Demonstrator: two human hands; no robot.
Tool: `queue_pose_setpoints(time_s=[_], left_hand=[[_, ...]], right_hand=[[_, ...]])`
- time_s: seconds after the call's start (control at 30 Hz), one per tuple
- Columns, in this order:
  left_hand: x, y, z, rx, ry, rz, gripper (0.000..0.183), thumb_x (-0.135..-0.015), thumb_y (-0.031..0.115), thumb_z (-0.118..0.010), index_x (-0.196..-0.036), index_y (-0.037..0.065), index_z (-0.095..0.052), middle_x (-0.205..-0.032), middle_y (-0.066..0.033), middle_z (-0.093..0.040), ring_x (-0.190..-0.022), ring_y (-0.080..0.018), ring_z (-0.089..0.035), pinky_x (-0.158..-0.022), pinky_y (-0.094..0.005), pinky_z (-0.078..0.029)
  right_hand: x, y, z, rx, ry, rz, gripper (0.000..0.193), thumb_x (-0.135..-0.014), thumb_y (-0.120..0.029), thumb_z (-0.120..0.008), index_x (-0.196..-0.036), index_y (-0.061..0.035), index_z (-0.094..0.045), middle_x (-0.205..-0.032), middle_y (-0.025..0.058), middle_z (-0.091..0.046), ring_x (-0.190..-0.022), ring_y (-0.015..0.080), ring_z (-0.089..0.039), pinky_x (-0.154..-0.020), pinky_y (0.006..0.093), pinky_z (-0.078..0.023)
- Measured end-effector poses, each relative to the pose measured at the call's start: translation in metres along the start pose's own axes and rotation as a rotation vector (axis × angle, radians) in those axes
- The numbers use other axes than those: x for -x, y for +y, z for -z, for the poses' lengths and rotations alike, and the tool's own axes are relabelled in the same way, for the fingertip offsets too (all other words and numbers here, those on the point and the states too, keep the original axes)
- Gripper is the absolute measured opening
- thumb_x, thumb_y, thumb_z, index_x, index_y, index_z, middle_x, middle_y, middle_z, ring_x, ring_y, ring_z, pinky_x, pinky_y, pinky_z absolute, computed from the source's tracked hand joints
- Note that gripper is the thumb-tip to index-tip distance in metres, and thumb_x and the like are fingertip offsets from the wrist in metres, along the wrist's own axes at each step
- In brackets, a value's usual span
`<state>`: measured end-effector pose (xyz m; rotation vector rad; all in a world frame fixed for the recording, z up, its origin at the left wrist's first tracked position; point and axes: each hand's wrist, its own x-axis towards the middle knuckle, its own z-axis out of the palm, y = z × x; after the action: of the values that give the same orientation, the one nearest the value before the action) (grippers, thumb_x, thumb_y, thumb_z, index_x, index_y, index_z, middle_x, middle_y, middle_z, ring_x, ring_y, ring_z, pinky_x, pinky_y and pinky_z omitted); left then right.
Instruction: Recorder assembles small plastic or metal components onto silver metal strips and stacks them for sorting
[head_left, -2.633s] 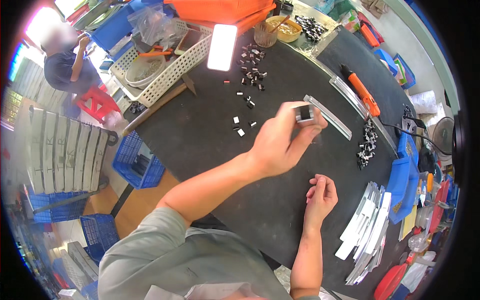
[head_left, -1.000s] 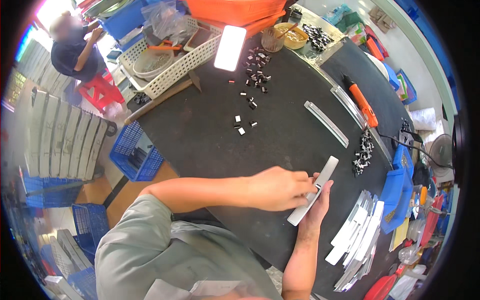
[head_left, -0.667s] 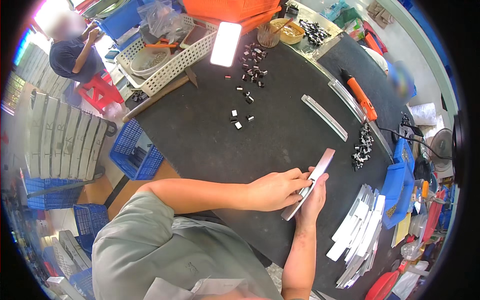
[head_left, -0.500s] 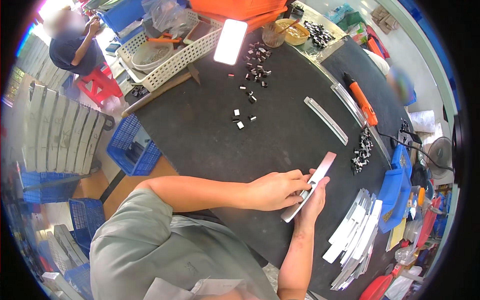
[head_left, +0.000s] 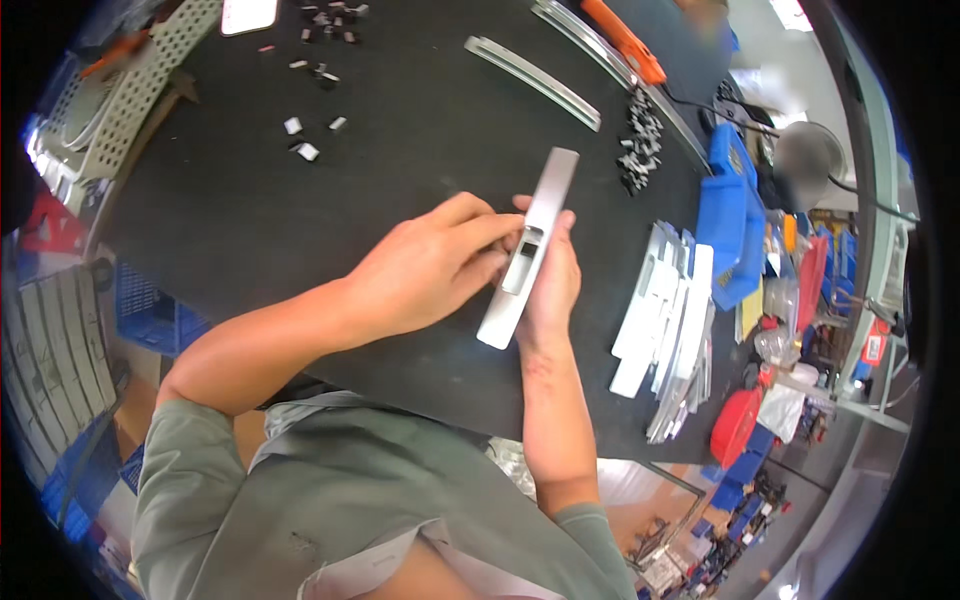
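A long silver metal strip (head_left: 553, 190) with a recessed slot stands tilted over the table, its top leaning right. A small dark piece (head_left: 528, 249) shows inside the slot. My right hand (head_left: 558, 285) is closed round the strip from behind and to the right, the thumb along its edge. From the left, my left hand (head_left: 430, 262) reaches in with bent fingers closed at the strip's edge beside the slot; the fingertips are partly hidden. Small black-and-white pieces (head_left: 307, 151) lie on the table beyond my left hand.
On the dark table (head_left: 400, 130) lie a pale rail (head_left: 535, 82), an orange power screwdriver (head_left: 625, 42) and a heap of small black pieces (head_left: 640, 140). A stack of silver strips (head_left: 665, 315) lies right of my hands, near blue bins (head_left: 735, 235). A perforated basket (head_left: 150, 90) stands far left.
The view has swung, so the table's contents sit higher and further left. My left fingers have drawn off the strip's face to its left edge, uncovering the slot. The strip stands more upright.
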<state>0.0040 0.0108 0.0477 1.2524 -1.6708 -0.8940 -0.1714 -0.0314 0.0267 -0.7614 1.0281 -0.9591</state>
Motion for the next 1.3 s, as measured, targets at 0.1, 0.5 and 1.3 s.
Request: queue_pose_setpoints(time_s=[0.1,0.5,1.3], left_hand=[[-0.001,0.0,-0.006,0.022,-0.06,-0.005,0.041,-0.093,0.004,-0.07,-0.134,0.007,-0.067,-0.112,-0.0108,-0.064,-0.09,-0.0263,-0.069,-0.077,-0.0381,-0.056],[-0.006,-0.001,0.0,0.069,-0.183,-0.023,0.025,-0.084,0.005,-0.077,-0.107,0.005,-0.07,-0.102,-0.0061,-0.063,-0.071,-0.0188,-0.068,-0.066,-0.0325,-0.057],[0.008,-0.044,0.11,-0.43,0.669,0.061,0.022,-0.087,0.007,-0.072,-0.108,0.007,-0.076,-0.1,-0.013,-0.072,-0.095,-0.0323,-0.068,-0.085,-0.0421,-0.055]], right_hand=[[0.003,-0.001,0.0,0.008,0.023,0.046,0.059,-0.113,-0.05,-0.036,-0.13,0.0016,-0.059,-0.092,0.0041,-0.065,-0.08,0.0113,-0.062,-0.07,0.0282,-0.052],[0.006,-0.001,-0.003,0.096,-0.031,0.082,0.051,-0.114,-0.044,-0.041,-0.119,0.0009,-0.063,-0.089,0.0049,-0.066,-0.079,0.0107,-0.061,-0.072,0.0258,-0.05],[0.007,0.01,0.015,-0.468,-0.115,-0.093,0.03,-0.108,-0.035,-0.06,-0.117,-0.0076,-0.062,-0.107,0.0092,-0.067,-0.09,0.0206,-0.068,-0.078,0.0351,-0.059]])
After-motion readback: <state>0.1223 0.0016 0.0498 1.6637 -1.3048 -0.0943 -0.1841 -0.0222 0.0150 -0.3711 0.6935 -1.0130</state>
